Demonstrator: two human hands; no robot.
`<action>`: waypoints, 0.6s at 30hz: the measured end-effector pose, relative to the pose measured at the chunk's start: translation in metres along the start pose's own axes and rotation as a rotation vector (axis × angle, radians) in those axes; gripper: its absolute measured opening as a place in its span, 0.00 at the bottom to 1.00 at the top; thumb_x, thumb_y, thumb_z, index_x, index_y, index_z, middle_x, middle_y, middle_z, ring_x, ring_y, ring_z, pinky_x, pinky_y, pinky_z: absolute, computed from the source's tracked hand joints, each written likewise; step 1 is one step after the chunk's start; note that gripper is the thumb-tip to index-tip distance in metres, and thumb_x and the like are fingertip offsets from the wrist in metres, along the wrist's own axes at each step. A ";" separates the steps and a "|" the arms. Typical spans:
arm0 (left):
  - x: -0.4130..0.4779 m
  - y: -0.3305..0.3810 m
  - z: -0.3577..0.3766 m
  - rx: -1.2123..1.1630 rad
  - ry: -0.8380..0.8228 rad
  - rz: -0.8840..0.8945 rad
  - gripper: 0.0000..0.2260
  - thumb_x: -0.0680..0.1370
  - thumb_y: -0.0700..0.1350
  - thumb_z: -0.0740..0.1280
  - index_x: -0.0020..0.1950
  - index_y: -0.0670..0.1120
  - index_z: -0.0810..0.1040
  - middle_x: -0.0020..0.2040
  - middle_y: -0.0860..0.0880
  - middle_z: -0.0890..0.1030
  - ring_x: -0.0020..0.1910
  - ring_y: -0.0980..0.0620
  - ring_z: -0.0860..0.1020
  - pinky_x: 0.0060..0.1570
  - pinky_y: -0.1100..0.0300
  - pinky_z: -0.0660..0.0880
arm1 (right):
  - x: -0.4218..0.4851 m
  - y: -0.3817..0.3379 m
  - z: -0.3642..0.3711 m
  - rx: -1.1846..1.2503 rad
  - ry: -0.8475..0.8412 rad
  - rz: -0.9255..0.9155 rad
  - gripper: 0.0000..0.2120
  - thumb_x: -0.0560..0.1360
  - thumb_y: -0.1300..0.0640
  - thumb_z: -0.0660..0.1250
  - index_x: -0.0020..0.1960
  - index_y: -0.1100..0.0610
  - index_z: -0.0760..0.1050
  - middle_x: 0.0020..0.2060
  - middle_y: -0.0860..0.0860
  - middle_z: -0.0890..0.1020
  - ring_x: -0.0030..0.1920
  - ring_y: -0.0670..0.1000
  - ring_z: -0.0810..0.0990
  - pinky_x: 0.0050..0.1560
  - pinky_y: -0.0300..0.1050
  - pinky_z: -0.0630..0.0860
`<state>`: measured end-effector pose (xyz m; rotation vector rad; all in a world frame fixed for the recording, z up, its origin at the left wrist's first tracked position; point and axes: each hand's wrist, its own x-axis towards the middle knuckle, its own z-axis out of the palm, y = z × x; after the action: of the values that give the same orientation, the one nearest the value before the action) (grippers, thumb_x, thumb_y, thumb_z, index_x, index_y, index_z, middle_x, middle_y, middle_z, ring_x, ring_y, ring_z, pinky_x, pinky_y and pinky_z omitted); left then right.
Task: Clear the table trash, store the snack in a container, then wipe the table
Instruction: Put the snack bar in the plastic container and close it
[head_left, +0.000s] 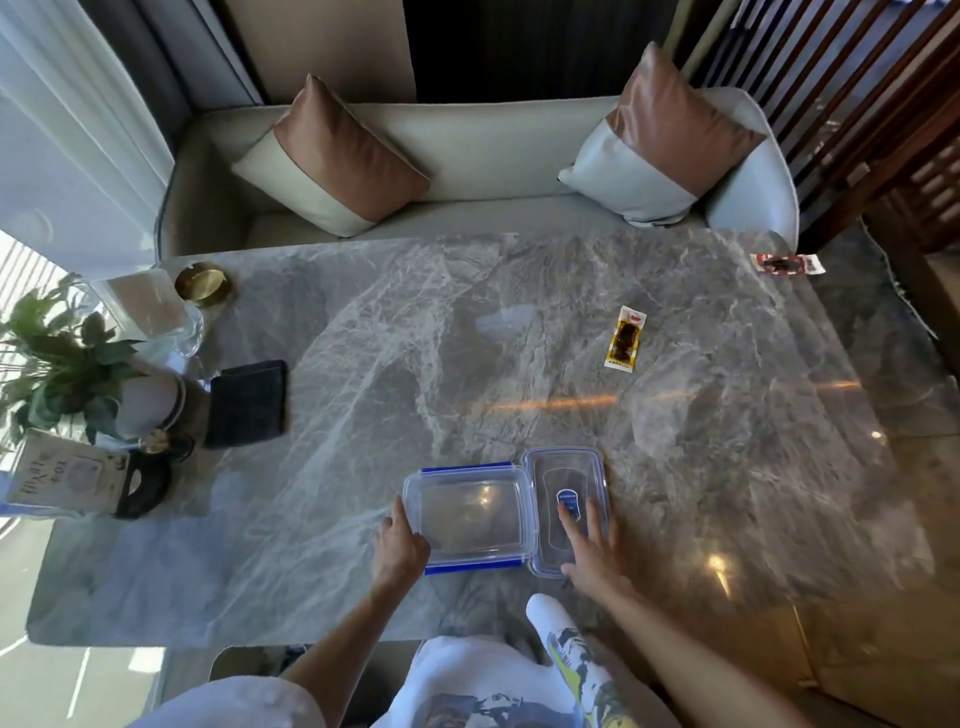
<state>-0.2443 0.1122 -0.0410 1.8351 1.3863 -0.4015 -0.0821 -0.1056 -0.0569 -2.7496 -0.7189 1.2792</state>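
Note:
A clear plastic container (470, 512) with blue clips sits open near the front edge of the grey marble table (363, 338). My left hand (399, 545) grips its left rim. Its clear lid (563, 478) lies flat just to the right, and my right hand (589, 551) rests on it with straight fingers. A wrapped dark snack (625, 338) lies alone at the right middle of the table. A second wrapped snack with red print (787, 264) lies at the far right corner. A dark folded cloth (247, 402) lies at the left.
At the table's left edge stand a potted plant (67, 364), a brass ashtray (202, 283), a clear tissue holder (150, 306), a printed card stand (67, 475) and a small black object (143, 488). A pale sofa (467, 156) with two cushions runs behind the table.

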 end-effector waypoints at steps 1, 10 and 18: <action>-0.001 0.002 0.002 0.026 -0.004 -0.029 0.32 0.74 0.38 0.59 0.78 0.48 0.54 0.69 0.37 0.69 0.67 0.36 0.70 0.63 0.39 0.72 | 0.000 0.001 0.001 -0.006 0.004 0.000 0.42 0.77 0.57 0.66 0.79 0.46 0.41 0.78 0.55 0.36 0.77 0.66 0.37 0.77 0.51 0.50; -0.009 0.051 0.022 0.179 0.161 -0.288 0.34 0.75 0.42 0.60 0.78 0.46 0.49 0.73 0.36 0.64 0.71 0.36 0.64 0.69 0.42 0.66 | 0.018 0.028 0.000 -0.081 0.007 -0.133 0.41 0.75 0.47 0.67 0.78 0.42 0.44 0.79 0.56 0.41 0.77 0.64 0.47 0.76 0.56 0.55; -0.019 0.184 0.082 0.305 0.339 -0.180 0.20 0.79 0.46 0.59 0.71 0.42 0.66 0.67 0.36 0.72 0.67 0.36 0.69 0.64 0.46 0.67 | 0.065 0.153 -0.128 0.117 0.211 -0.395 0.25 0.77 0.46 0.62 0.73 0.47 0.66 0.68 0.49 0.75 0.63 0.53 0.77 0.62 0.46 0.73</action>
<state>-0.0665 0.0213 -0.0091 2.1030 1.8119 -0.4257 0.1077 -0.1939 -0.0509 -2.4343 -1.0585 0.9046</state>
